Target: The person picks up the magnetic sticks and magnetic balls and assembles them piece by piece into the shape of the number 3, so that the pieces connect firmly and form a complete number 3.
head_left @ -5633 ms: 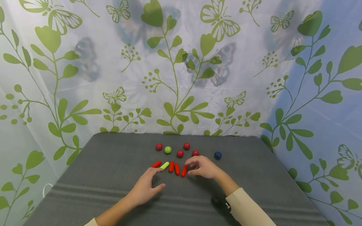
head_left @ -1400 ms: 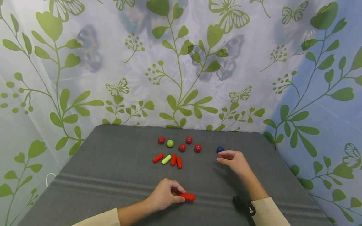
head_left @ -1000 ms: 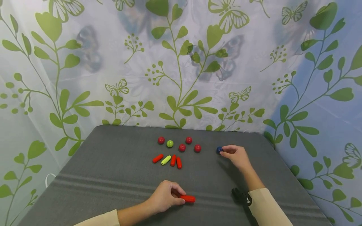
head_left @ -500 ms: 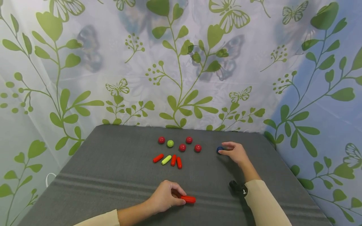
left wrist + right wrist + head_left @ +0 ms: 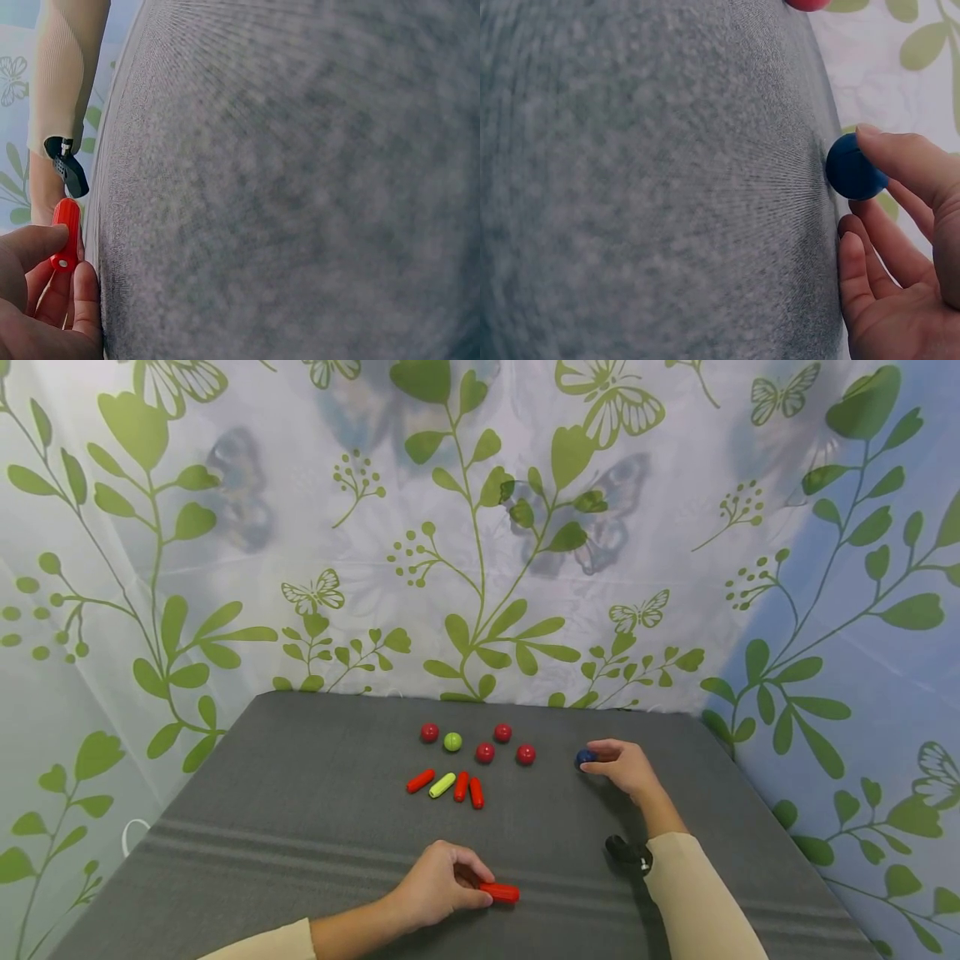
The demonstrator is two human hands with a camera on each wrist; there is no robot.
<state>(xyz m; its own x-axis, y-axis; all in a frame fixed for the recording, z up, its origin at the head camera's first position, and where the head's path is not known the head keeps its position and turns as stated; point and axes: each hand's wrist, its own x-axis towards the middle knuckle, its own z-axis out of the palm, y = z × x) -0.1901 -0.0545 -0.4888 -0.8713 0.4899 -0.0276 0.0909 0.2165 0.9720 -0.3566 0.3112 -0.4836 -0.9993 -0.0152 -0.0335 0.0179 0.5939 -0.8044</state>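
Note:
My left hand (image 5: 438,885) pinches a red ribbed stick (image 5: 501,892) between thumb and fingers, low over the front middle of the table. In the left wrist view, the stick (image 5: 66,234) shows a small pale hole at one end. Further back on the right, my right hand (image 5: 626,768) has its thumb and fingers on a blue ball (image 5: 583,760). The right wrist view shows the thumb pressed on the near side of the blue ball (image 5: 853,168), with fingers behind it; the ball appears to be at the table surface.
A row of small sticks lies mid-table: red ones (image 5: 421,781) and one yellow-green (image 5: 442,785). Behind it sit several red balls (image 5: 526,754) and a green ball (image 5: 452,742). A patterned curtain (image 5: 480,568) hangs at the grey table's (image 5: 315,777) back edge.
A red stick has left the right end of the row and is in my left hand, brought toward the front. My right hand has moved right and taken hold of the blue ball.

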